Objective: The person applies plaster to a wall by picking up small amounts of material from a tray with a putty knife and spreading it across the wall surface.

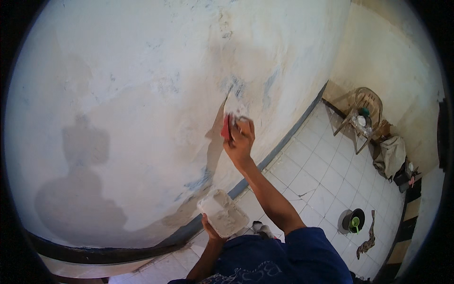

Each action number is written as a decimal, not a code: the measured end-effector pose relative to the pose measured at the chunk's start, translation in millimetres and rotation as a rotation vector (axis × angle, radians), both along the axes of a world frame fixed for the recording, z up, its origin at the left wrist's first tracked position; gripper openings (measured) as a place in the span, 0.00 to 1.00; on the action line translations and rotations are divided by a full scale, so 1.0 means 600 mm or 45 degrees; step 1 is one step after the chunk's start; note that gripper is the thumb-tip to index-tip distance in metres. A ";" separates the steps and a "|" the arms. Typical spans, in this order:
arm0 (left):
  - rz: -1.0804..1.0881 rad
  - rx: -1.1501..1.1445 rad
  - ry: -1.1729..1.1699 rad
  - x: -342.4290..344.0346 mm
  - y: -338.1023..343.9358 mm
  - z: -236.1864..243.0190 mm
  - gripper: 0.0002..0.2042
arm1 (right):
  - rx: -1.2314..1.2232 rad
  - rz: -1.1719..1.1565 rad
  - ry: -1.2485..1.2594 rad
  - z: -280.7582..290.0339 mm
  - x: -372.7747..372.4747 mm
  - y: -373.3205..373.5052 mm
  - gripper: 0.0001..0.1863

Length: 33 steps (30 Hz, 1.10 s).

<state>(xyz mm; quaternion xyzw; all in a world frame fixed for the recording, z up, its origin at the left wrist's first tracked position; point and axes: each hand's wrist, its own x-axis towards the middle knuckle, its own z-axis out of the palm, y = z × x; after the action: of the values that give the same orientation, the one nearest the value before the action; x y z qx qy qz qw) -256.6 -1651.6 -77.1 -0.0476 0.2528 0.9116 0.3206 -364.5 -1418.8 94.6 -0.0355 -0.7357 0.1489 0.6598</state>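
Note:
My right hand [240, 141] is raised to the wall, its fingers closed round a red putty scraper [226, 128]. The scraper's working edge is at the wall, close to a whitish smeared patch and some bluish-grey worn marks; whether it touches cannot be told. Lower down, my left hand [211, 228] grips a shallow white plastic tub [242, 221] by its left side. Pale, thick paste [228, 212] lies in the tub and coats its inside. The stained off-white wall [156, 128] fills the left and middle of the view.
A dark skirting [297, 137] runs along the wall's foot above white floor tiles [319, 168]. On the right are a plastic chair [368, 102] with things on it, a draped cloth [391, 154], a dark bucket with a green dipper [354, 222] and a crumpled rag [368, 244].

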 end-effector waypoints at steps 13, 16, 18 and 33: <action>0.012 0.069 -0.002 -0.001 -0.014 -0.002 0.38 | -0.063 -0.021 -0.103 -0.008 -0.013 0.052 0.21; 0.046 0.060 0.057 0.007 -0.011 0.001 0.38 | -0.078 0.146 -0.072 -0.064 0.016 0.051 0.17; 0.101 -0.088 0.012 0.003 -0.012 0.007 0.37 | -0.369 0.273 -0.040 -0.058 0.039 0.060 0.13; 0.046 -0.067 0.072 0.015 0.013 0.035 0.40 | -0.494 0.295 -0.119 -0.099 0.037 0.084 0.07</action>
<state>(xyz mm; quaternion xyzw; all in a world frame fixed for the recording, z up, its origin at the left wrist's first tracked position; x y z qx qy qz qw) -247.8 -1644.0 -55.8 -0.0349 0.2849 0.9113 0.2953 -342.4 -1368.5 35.3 -0.0839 -0.7223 0.3603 0.5843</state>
